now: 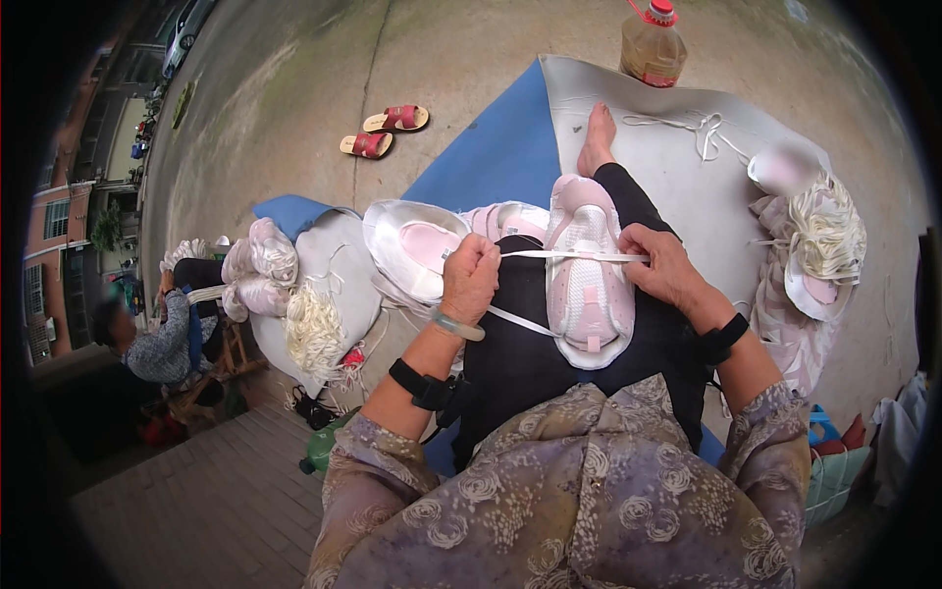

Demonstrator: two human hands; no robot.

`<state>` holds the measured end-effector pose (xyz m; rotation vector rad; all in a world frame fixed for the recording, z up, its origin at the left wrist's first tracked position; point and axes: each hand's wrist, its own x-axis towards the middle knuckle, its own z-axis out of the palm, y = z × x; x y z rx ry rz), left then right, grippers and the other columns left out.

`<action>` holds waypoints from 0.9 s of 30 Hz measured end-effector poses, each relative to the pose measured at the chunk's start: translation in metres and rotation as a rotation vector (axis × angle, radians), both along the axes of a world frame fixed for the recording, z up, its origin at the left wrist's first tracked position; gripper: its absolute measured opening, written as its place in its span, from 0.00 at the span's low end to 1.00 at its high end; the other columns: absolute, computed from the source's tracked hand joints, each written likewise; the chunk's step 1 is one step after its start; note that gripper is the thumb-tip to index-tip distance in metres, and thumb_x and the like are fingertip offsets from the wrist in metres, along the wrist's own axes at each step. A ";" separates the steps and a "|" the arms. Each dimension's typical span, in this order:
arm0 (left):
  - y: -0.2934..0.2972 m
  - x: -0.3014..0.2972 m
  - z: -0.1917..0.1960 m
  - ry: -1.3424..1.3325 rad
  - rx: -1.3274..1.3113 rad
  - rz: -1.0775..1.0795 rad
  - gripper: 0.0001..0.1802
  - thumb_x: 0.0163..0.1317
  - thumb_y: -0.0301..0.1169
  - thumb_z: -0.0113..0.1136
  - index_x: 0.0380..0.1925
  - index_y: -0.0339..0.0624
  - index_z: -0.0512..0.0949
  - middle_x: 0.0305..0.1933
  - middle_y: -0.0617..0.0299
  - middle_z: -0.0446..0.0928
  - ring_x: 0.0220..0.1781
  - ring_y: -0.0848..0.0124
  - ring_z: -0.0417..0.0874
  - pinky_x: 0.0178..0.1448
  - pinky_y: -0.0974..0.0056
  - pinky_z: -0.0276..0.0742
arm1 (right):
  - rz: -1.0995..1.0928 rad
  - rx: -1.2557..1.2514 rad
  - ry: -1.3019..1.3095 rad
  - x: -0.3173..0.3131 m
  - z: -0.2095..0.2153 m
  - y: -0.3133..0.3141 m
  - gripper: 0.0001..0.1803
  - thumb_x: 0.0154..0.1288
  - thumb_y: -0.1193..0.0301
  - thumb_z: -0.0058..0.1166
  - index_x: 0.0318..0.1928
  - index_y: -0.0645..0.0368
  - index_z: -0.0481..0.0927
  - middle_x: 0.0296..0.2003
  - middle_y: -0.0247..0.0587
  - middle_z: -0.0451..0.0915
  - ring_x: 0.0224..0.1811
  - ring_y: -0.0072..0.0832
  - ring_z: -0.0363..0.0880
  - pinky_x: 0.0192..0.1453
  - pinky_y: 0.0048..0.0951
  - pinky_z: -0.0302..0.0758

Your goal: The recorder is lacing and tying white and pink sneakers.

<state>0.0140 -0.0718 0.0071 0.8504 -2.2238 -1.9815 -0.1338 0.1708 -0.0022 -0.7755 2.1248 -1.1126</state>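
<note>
A pink and white shoe upper (pixel 592 299) lies lengthwise over my black-trousered lap. A white shoelace (pixel 549 254) is drawn straight across its top between my two hands. My left hand (pixel 472 280) is closed around the lace at the left of the upper. On the other side, my right hand (pixel 669 265) pinches the lace between thumb and fingers, close to the upper's edge. A loose length of lace slants below my left hand to the upper's near end. Just beyond my left hand rests another white upper (pixel 385 240) with a pink lining.
Bundled white laces (pixel 316 334) lie at left; more laces (pixel 829 236) top stacked uppers (pixel 793 348) at right. A grey sheet (pixel 687 162) spreads beneath. Beyond are red sandals (pixel 397 119) and a red-capped bottle (pixel 654 49). A co-worker (pixel 162 339) sits far left. A green basket (pixel 834 481) stands near right.
</note>
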 end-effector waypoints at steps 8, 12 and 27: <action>-0.145 0.114 0.027 -0.242 -0.293 0.314 0.09 0.60 0.32 0.52 0.22 0.45 0.68 0.15 0.69 0.66 0.14 0.82 0.65 0.17 0.76 0.61 | 0.056 -0.107 0.576 0.012 -0.014 0.007 0.18 0.46 0.82 0.46 0.41 0.58 0.68 0.30 0.43 0.71 0.32 0.41 0.73 0.33 0.38 0.70; -0.064 0.047 0.021 -0.048 -0.847 -0.143 0.11 0.51 0.25 0.59 0.37 0.38 0.73 0.29 0.64 0.72 0.19 0.79 0.66 0.25 0.71 0.66 | 0.030 -0.064 0.704 0.012 -0.006 0.009 0.18 0.47 0.84 0.46 0.42 0.59 0.68 0.30 0.42 0.69 0.34 0.39 0.73 0.33 0.35 0.72; -0.012 -0.007 0.013 0.148 -1.081 -0.615 0.03 0.54 0.26 0.53 0.29 0.43 0.74 0.23 0.56 0.73 0.26 0.57 0.77 0.27 0.59 0.72 | 0.269 0.176 0.846 -0.011 0.013 0.099 0.08 0.55 0.73 0.53 0.34 0.56 0.68 0.24 0.39 0.67 0.22 0.37 0.73 0.21 0.34 0.69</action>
